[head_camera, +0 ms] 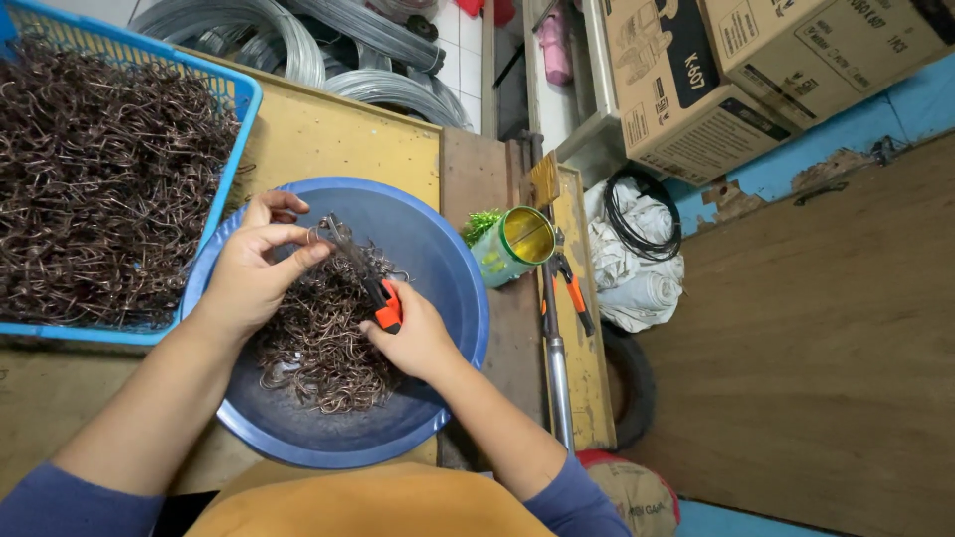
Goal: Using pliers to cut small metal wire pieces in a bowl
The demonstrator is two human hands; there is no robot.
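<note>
Left hand [249,273] pinches a small bent wire hook [320,235] between thumb and fingertips, grip narrow and tight on it, right above the blue basin [453,268]. Right hand [418,333] wraps around the orange-handled pliers [370,278], grip closed on the handles, the tip meeting that hook. The hook looks light, thin and springy but stiff enough to hold its bend; I'd say it is best held at the curved end, leaving the shank free for the tool. Below, a tangled heap of brown wire hooks [323,348] fills the basin, likely to snag one another. To the left, a blue crate [234,139] holds many more. To the right on the tabletop [328,134], a green tin can [515,244] lies tipped beside a second pair of orange-handled pliers [575,293], well apart from the hands.
</note>
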